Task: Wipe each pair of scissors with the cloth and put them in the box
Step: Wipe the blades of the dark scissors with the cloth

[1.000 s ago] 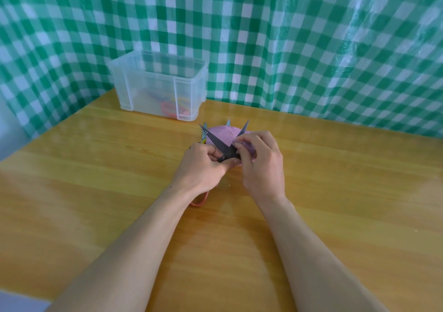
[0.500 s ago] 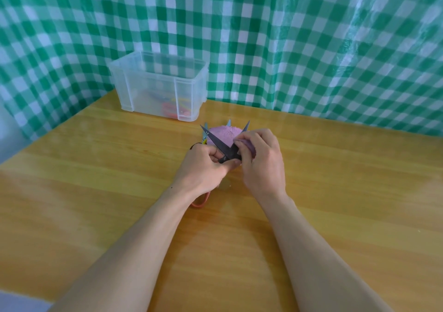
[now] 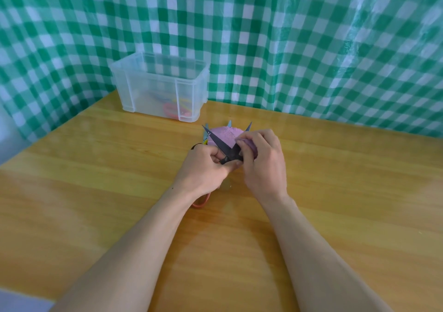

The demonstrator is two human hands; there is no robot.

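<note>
My left hand (image 3: 203, 168) grips a pair of dark-bladed scissors (image 3: 221, 145), blades spread in a V; an orange-red handle loop (image 3: 201, 201) shows below my wrist. My right hand (image 3: 262, 160) pinches the pink cloth (image 3: 226, 135) against the right blade near the pivot. More scissor tips (image 3: 229, 123) poke out from behind the cloth, their bodies hidden. The clear plastic box (image 3: 158, 89) stands at the back left of the table with coloured scissors (image 3: 175, 110) inside.
The wooden table (image 3: 347, 192) runs under both arms. A green-and-white checked sheet (image 3: 287, 48) hangs behind it and along the left. The table's left edge (image 3: 48, 139) slants toward me.
My right hand with the cloth has slid slightly up the right blade. The left hand holds the scissors in the same place.
</note>
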